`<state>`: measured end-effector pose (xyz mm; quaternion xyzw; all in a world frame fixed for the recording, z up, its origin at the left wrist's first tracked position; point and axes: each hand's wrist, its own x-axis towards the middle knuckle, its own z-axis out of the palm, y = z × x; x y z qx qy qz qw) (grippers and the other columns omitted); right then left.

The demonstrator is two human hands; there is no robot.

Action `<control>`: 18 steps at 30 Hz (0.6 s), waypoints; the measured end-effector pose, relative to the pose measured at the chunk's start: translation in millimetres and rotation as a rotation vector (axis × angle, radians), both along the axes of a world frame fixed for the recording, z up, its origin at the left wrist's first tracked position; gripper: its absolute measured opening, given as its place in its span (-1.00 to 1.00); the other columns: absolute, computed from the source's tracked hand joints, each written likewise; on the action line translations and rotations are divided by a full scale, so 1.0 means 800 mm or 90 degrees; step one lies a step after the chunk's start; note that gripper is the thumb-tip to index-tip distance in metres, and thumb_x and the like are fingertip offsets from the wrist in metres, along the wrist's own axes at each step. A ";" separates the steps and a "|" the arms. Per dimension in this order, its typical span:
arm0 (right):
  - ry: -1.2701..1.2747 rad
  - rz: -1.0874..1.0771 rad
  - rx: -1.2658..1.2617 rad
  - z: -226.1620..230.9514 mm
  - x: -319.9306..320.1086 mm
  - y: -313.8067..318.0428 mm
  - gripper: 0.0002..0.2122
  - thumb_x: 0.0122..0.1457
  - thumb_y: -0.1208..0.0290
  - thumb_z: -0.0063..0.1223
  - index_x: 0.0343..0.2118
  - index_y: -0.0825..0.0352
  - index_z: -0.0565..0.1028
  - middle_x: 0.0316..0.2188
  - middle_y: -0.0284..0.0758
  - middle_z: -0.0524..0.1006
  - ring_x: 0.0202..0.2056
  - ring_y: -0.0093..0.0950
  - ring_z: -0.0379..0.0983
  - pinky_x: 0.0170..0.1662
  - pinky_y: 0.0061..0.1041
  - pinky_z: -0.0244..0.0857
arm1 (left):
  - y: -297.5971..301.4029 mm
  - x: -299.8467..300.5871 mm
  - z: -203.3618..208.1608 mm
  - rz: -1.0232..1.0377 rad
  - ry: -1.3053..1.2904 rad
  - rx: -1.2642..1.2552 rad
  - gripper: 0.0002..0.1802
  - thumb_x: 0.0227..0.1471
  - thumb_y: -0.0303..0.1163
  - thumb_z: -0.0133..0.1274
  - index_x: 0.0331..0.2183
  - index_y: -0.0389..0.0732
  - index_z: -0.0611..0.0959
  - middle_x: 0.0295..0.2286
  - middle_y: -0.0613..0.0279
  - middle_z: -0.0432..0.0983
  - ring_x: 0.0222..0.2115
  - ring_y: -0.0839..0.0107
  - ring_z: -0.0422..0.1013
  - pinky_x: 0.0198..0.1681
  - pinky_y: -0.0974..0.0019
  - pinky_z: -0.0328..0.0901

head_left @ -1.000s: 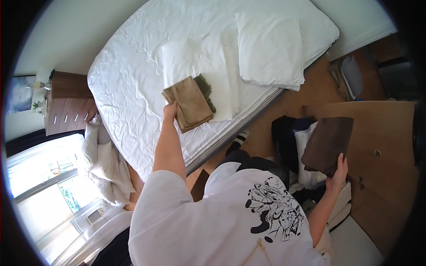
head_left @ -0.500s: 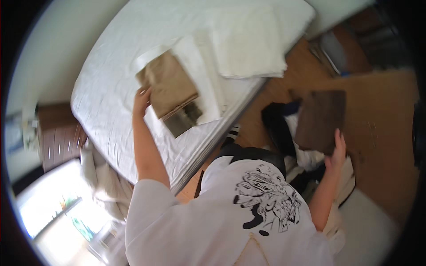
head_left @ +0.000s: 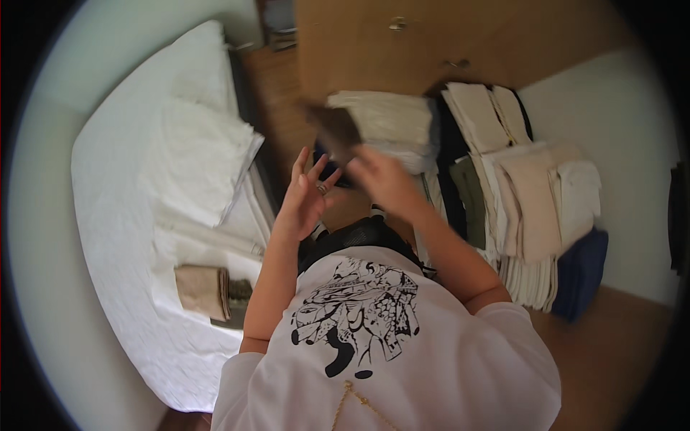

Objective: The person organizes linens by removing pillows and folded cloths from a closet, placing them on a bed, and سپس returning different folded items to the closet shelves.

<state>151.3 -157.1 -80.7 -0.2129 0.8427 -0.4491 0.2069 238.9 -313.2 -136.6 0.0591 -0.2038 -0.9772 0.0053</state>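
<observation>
One brown cloth I see clamped in the right hand; left hand, fingers apart, right of the bed edge.

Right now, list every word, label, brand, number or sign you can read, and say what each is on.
None can be read.
White shirt: a black drawing, no legible words.
Brown cloth in the right hand: blurred, no text discernible.
Folded clothes: no readable labels.

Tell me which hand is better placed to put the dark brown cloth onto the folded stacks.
Probably the right hand: it holds the dark brown cloth, nearer the folded stacks; the left hand is open and empty.
</observation>
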 end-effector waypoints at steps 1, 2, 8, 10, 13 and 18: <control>0.085 0.085 -0.002 -0.008 0.009 0.007 -0.65 0.12 0.28 -0.04 -0.08 0.39 0.40 -0.26 -0.12 0.51 -0.32 -0.27 0.45 -0.19 -0.43 0.30 | 0.013 -0.021 -0.006 -0.040 -0.091 -0.060 -0.48 0.03 -0.26 0.00 -0.01 -0.27 0.29 -0.12 0.05 0.33 -0.09 0.20 0.30 -0.06 0.12 0.27; 0.166 0.179 -0.004 -0.021 0.013 0.021 -0.66 0.13 0.27 -0.03 -0.09 0.36 0.42 -0.26 -0.17 0.52 -0.34 -0.37 0.46 -0.21 -0.46 0.30 | 0.027 -0.037 -0.012 -0.070 -0.182 -0.127 -0.54 0.01 -0.35 0.03 -0.07 -0.30 0.33 -0.19 0.09 0.37 -0.16 0.28 0.35 -0.11 0.22 0.30; -0.102 -0.047 -0.013 -0.050 -0.099 0.146 -0.66 0.06 0.28 0.06 -0.13 0.36 0.43 -0.22 -0.19 0.51 -0.27 -0.33 0.46 -0.15 -0.45 0.31 | 0.053 -0.080 -0.029 -0.005 -0.322 -0.151 -0.58 -0.16 -0.70 -0.15 -0.15 -0.37 0.38 -0.22 0.01 0.39 -0.19 0.13 0.38 -0.12 0.11 0.34; 0.084 -0.179 0.024 -0.102 -0.172 0.224 -0.67 0.04 0.33 0.05 -0.14 0.39 0.43 -0.22 -0.11 0.50 -0.30 -0.25 0.49 -0.17 -0.41 0.33 | 0.063 -0.094 -0.028 0.005 -0.340 -0.171 -0.56 -0.16 -0.70 -0.16 -0.13 -0.37 0.36 -0.19 -0.02 0.38 -0.18 0.09 0.38 -0.10 0.06 0.34; 0.096 -0.295 0.057 -0.189 -0.283 0.332 -0.70 0.04 0.37 0.04 -0.17 0.41 0.43 -0.22 -0.09 0.49 -0.27 -0.22 0.48 -0.17 -0.39 0.33 | 0.080 -0.116 -0.038 0.026 -0.377 -0.170 -0.47 -0.18 -0.71 -0.19 -0.05 -0.35 0.27 -0.15 -0.05 0.33 -0.16 0.03 0.36 -0.12 0.00 0.36; 0.370 -0.255 0.367 -0.236 -0.355 0.364 -0.69 -0.01 0.44 0.05 -0.20 0.38 0.28 -0.38 -0.08 0.52 -0.30 -0.10 0.45 -0.21 -0.23 0.32 | 0.141 -0.149 -0.031 0.123 -0.447 -0.196 -0.51 -0.18 -0.68 -0.18 -0.09 -0.38 0.31 -0.17 -0.07 0.36 -0.15 0.03 0.36 -0.10 0.02 0.35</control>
